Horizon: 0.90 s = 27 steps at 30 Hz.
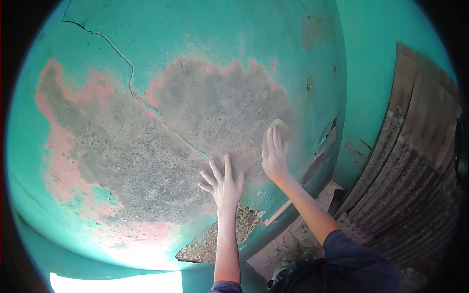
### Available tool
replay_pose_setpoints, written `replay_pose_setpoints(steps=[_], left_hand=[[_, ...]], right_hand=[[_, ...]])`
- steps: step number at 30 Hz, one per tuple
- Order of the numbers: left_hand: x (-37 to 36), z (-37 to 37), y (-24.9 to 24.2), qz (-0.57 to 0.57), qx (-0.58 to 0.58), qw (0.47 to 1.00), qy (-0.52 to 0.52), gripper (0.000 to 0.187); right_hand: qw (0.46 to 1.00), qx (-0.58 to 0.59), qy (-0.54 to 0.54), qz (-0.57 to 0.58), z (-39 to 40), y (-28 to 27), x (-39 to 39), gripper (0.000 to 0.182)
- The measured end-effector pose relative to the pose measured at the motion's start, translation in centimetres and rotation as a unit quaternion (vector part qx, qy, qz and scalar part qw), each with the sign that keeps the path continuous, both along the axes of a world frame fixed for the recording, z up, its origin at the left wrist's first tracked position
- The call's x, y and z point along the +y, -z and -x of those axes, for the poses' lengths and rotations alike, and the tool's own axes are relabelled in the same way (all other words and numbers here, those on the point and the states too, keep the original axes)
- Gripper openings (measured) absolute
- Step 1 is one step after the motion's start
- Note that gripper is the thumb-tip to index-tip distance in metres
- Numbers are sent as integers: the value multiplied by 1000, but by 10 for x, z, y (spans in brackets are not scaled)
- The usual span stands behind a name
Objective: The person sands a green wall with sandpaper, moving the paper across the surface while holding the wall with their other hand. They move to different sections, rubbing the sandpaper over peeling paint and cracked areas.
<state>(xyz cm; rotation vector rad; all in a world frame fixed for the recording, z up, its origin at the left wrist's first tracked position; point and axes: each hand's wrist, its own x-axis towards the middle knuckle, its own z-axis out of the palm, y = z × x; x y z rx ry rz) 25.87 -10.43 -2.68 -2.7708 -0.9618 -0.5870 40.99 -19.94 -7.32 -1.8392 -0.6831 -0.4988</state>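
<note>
My left hand (pixel 224 186) lies flat against the wall with its fingers spread and nothing in it. It rests on the worn grey patch (pixel 141 146), just below the end of a long crack (pixel 119 53). To its right, my right hand (pixel 274 156) presses a pale, flat piece of what looks like sandpaper (pixel 278 124) to the wall, near the patch's right edge. The fingers are together and cover most of that piece. Pale dust coats both hands and the forearms.
Green paint (pixel 220 29) surrounds the patch, with pink showing along its border. Below my left hand, broken plaster (pixel 215 244) bares rough material. Corrugated sheets (pixel 405 171) lean on the right, beyond the wall's damaged corner (pixel 322 151). Bright light falls at lower left.
</note>
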Motion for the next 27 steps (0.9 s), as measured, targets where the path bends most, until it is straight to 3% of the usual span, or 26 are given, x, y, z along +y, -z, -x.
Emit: replay_pose_setpoints(steps=[1, 4, 5, 7, 8, 9, 11, 13, 15, 16, 17, 19, 20, 22, 25, 26, 27], left_hand=[[-2, 3, 1, 6, -4, 1000, 13, 84], [-6, 8, 0, 15, -18, 999, 30, 83], [-7, 10, -4, 13, -23, 999, 26, 83], [-13, 18, -6, 33, -37, 998, 49, 80], [-18, 21, -5, 38, -41, 998, 43, 80], [-21, 25, -4, 40, -43, 997, 43, 80], [-20, 34, -3, 38, -43, 998, 40, 80], [-20, 45, 5, 51, -66, 995, 47, 80], [-22, 57, 14, 59, -79, 994, 37, 80], [-22, 65, 17, 62, -87, 994, 31, 80], [-20, 74, 22, 61, -87, 994, 21, 80], [-15, 87, 28, 59, -88, 994, 24, 79], [-13, 96, 28, 61, -91, 994, 13, 79], [-9, 111, 29, 77, -113, 991, -3, 80], [-2, 135, 27, 77, -159, 984, -36, 80], [2, 146, 27, 77, -162, 983, -49, 80], [7, 154, 26, 56, -179, 981, -53, 81]], right_hand=[[1000, -6, -4, 3, 3, -3, -3, 75], [935, -246, -108, 234, 12, 2, -12, 74], [933, -251, -110, 232, 7, -1, -8, 74], [996, -82, -4, 24, 0, -4, -2, 71], [998, -63, 8, -3, 3, -4, 5, 70], [998, -65, 2, 0, 8, 0, 0, 70], [934, -241, -110, 239, 20, 8, -15, 68], [933, -242, -83, 253, 21, 7, -10, 67], [999, -15, -31, -12, 34, 0, 12, 69], [992, -75, -40, 89, 46, 3, 9, 72], [992, -75, -50, 89, 51, 3, 6, 72], [913, -295, -164, 231, 51, 6, 3, 76], [910, -299, -174, 230, 57, 7, 7, 76], [965, -179, -115, 156, 67, 10, 18, 77], [969, -165, -161, 93, 108, 6, 36, 77], [928, -265, -196, 175, 118, 0, 32, 76], [924, -270, -206, 174, 121, -2, 38, 76]])
